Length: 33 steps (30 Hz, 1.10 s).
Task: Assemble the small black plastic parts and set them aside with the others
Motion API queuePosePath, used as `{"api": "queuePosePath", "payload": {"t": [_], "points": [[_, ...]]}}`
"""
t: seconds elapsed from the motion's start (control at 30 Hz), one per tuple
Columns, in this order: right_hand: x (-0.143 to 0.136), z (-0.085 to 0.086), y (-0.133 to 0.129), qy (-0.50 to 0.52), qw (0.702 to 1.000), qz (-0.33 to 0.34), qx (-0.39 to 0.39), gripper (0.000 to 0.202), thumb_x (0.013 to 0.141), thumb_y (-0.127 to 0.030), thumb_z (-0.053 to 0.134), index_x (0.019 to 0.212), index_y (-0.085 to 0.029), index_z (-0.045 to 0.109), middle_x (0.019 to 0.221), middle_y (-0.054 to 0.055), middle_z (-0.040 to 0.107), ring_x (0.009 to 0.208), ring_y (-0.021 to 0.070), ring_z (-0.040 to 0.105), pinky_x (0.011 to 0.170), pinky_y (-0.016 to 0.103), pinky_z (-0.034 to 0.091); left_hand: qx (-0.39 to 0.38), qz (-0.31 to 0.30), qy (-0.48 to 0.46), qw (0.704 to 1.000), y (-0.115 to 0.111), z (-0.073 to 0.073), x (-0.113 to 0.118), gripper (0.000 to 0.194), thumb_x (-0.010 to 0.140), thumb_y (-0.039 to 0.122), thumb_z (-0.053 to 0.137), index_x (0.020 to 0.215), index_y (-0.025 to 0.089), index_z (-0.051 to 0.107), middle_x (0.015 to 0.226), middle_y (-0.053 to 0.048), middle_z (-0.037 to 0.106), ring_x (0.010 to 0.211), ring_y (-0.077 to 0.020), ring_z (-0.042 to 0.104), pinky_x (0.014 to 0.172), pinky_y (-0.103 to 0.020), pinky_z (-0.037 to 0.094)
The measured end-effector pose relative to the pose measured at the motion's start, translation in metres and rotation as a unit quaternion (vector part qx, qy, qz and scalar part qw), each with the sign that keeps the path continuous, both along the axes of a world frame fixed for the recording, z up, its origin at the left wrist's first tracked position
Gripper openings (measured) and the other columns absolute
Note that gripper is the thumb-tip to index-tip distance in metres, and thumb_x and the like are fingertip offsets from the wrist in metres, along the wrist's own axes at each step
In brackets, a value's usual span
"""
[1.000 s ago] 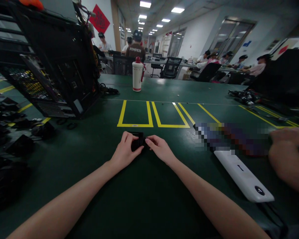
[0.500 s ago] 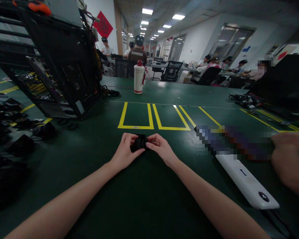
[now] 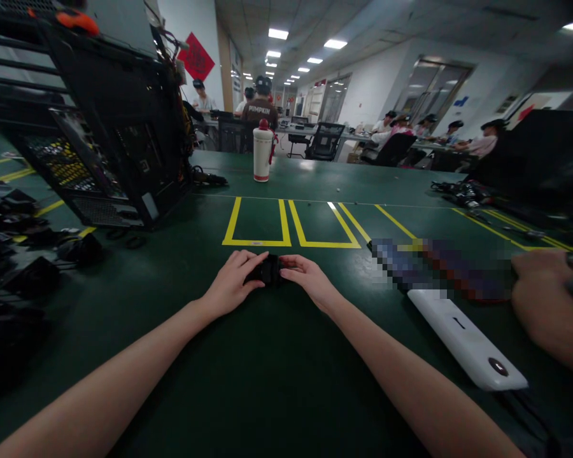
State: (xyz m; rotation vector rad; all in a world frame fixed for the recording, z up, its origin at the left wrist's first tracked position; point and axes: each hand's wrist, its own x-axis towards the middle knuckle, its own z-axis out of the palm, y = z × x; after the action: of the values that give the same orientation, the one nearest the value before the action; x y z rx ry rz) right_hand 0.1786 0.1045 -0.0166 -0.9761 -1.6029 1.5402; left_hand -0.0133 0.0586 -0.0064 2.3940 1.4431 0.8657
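Observation:
Between my hands, just above or on the green table [image 3: 248, 381], is a small black blocky part [image 3: 270, 270]; its exact kind is too dark to make out. My left hand [image 3: 232, 280] grips its left side, with the thumb below and the fingers over the top. At its right side, my right hand [image 3: 308, 280] pinches with thumb and fingertips close together on the edge. The fingers hide much of the part's ends. Yellow tape outlines [image 3: 256, 243] lie on the table just beyond my hands.
On the left stands a black open computer case [image 3: 100, 121], with black parts [image 3: 33, 277] piled before it. A white-and-red cup [image 3: 263, 152] stands beyond the tape. To the right lie a white elongated device [image 3: 468, 340] and another person's hand [image 3: 544, 280]. Cables [image 3: 468, 193] lie farther back.
The black part has turned a little in my fingers, and my left forefinger now stretches across its top. My left hand has shifted slightly left. The whole view has moved slightly.

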Motion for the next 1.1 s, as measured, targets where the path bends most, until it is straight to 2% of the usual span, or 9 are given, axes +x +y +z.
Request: {"api": "queuePosePath", "payload": {"t": [0.07, 0.17, 0.27, 0.33, 0.43, 0.6, 0.77, 0.97, 1.1], "points": [[0.001, 0.0, 0.0, 0.005, 1.0, 0.009, -0.004, 0.036, 0.068, -0.026, 0.059, 0.102, -0.018, 0.051, 0.1, 0.005, 0.054, 0.091, 0.0148, 0.051, 0.084, 0.033, 0.038, 0.037, 0.014, 0.061, 0.997, -0.002, 0.006, -0.002, 0.053, 0.075, 0.022, 0.051, 0.123, 0.029, 0.03, 0.107, -0.006, 0.043, 0.102, -0.0233, 0.039, 0.083, -0.043, 0.038], [0.002, 0.002, 0.0, 0.014, 1.0, 0.021, -0.016, 0.037, 0.067, -0.023, 0.059, 0.103, -0.018, 0.05, 0.099, 0.005, 0.054, 0.091, 0.0142, 0.051, 0.085, 0.034, 0.038, 0.059, -0.011, 0.102, 0.993, -0.005, 0.012, -0.003, 0.053, 0.077, 0.024, 0.048, 0.125, 0.029, 0.026, 0.126, -0.007, 0.03, 0.116, -0.0268, 0.025, 0.093, -0.047, 0.026], [0.004, 0.005, -0.001, 0.019, 0.999, 0.037, -0.025, 0.038, 0.066, -0.021, 0.06, 0.103, -0.017, 0.05, 0.1, 0.005, 0.053, 0.091, 0.0139, 0.051, 0.085, 0.033, 0.038, 0.017, -0.047, 0.09, 0.995, -0.006, 0.014, -0.004, 0.059, 0.078, 0.027, 0.047, 0.127, 0.031, 0.016, 0.131, -0.006, 0.022, 0.121, -0.026, 0.02, 0.098, -0.05, 0.016], [0.005, 0.006, -0.001, 0.016, 0.998, 0.044, -0.028, 0.038, 0.066, -0.022, 0.061, 0.102, -0.017, 0.05, 0.1, 0.006, 0.052, 0.091, 0.0138, 0.051, 0.085, 0.033, 0.038, -0.045, -0.069, 0.045, 0.996, -0.005, 0.012, -0.004, 0.06, 0.078, 0.028, 0.046, 0.128, 0.032, 0.013, 0.126, -0.005, 0.028, 0.115, -0.0228, 0.03, 0.096, -0.045, 0.025], [0.006, 0.006, 0.0, 0.012, 0.998, 0.054, -0.036, 0.037, 0.066, -0.022, 0.061, 0.1, -0.016, 0.051, 0.1, 0.006, 0.053, 0.091, 0.0136, 0.051, 0.086, 0.034, 0.038, -0.107, -0.082, -0.026, 0.991, -0.002, 0.007, -0.006, 0.057, 0.077, 0.028, 0.048, 0.125, 0.032, 0.019, 0.114, -0.005, 0.033, 0.102, -0.0188, 0.041, 0.087, -0.037, 0.038], [0.008, 0.007, 0.003, -0.005, 0.996, 0.074, -0.05, 0.037, 0.066, -0.023, 0.062, 0.1, -0.016, 0.051, 0.102, 0.006, 0.053, 0.093, 0.0147, 0.05, 0.087, 0.035, 0.037, -0.135, -0.101, -0.088, 0.982, 0.005, 0.004, -0.011, 0.054, 0.073, 0.03, 0.053, 0.121, 0.03, 0.028, 0.109, -0.004, 0.033, 0.102, -0.019, 0.039, 0.089, -0.037, 0.036], [0.009, 0.009, 0.002, -0.01, 0.994, 0.092, -0.052, 0.036, 0.066, -0.024, 0.062, 0.099, -0.016, 0.051, 0.1, 0.005, 0.053, 0.091, 0.0147, 0.051, 0.087, 0.035, 0.038, -0.16, -0.138, -0.15, 0.966, 0.01, 0.004, -0.013, 0.04, 0.079, 0.028, 0.044, 0.118, 0.027, 0.034, 0.11, -0.004, 0.035, 0.106, -0.0179, 0.037, 0.091, -0.035, 0.033], [0.013, 0.011, 0.003, -0.007, 0.993, 0.103, -0.061, 0.034, 0.067, -0.021, 0.061, 0.098, -0.017, 0.051, 0.099, 0.004, 0.052, 0.091, 0.0139, 0.051, 0.086, 0.034, 0.038, -0.173, -0.061, -0.145, 0.972, 0.011, -0.004, -0.011, 0.026, 0.075, 0.032, 0.048, 0.1, 0.022, 0.046, 0.093, -0.002, 0.041, 0.087, -0.0163, 0.044, 0.078, -0.035, 0.04], [0.015, 0.014, 0.003, -0.016, 0.993, 0.103, -0.062, 0.035, 0.067, -0.021, 0.061, 0.1, -0.016, 0.05, 0.102, 0.005, 0.051, 0.093, 0.0144, 0.051, 0.086, 0.034, 0.039, -0.153, -0.042, -0.144, 0.977, 0.011, -0.008, -0.007, 0.03, 0.073, 0.031, 0.051, 0.101, 0.022, 0.042, 0.093, -0.002, 0.04, 0.085, -0.016, 0.043, 0.074, -0.033, 0.041]]}}
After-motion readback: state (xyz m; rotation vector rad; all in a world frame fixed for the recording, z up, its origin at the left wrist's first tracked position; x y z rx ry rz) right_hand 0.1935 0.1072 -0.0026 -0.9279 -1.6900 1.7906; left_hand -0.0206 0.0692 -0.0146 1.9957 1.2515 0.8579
